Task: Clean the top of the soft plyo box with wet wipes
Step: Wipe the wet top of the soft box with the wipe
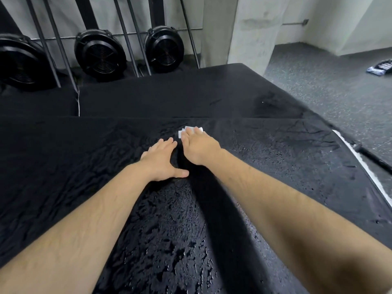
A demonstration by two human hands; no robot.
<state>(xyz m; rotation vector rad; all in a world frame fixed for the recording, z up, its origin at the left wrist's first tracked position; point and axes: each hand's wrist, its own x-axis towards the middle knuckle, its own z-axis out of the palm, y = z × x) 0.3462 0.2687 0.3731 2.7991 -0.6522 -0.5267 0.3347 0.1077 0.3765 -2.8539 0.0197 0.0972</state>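
Observation:
The black soft plyo box fills most of the view, its cracked top glistening with wet streaks near me. My right hand lies flat with straight fingers pressing a white wet wipe onto the top near the box's far edge. Only the wipe's front edge shows past the fingertips. My left hand rests palm down on the box just left of the right hand, fingers spread and thumb out, holding nothing.
A second black padded box adjoins the far side. Three black round fans and slanted metal bars stand against the back wall. Speckled grey floor lies to the right, with a dark wipes packet on it and a concrete pillar.

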